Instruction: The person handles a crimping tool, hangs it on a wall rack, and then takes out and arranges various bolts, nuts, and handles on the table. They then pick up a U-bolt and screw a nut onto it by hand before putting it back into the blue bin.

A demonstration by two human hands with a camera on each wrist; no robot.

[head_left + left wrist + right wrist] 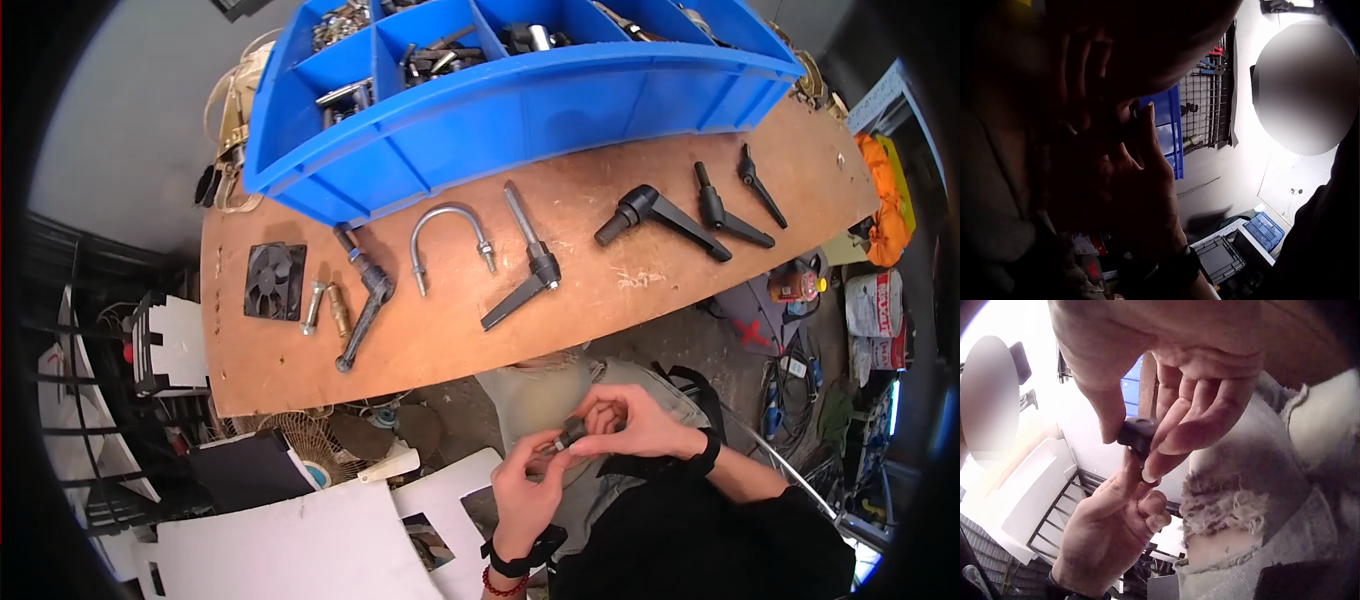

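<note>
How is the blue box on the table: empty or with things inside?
Not empty: the blue box shows metal parts lying inside.

Smooth plastic and metal are gleaming over scuffed wood.
The far blue bin is showing smooth, glossy plastic; the wooden tabletop is looking worn. At left, the square fan is appearing matt black, like plastic, and the U-bolt is shining as smooth metal. Near, the dark piece is showing a mostly dull finish, while the jeans are displaying rough, frayed cloth.
</note>
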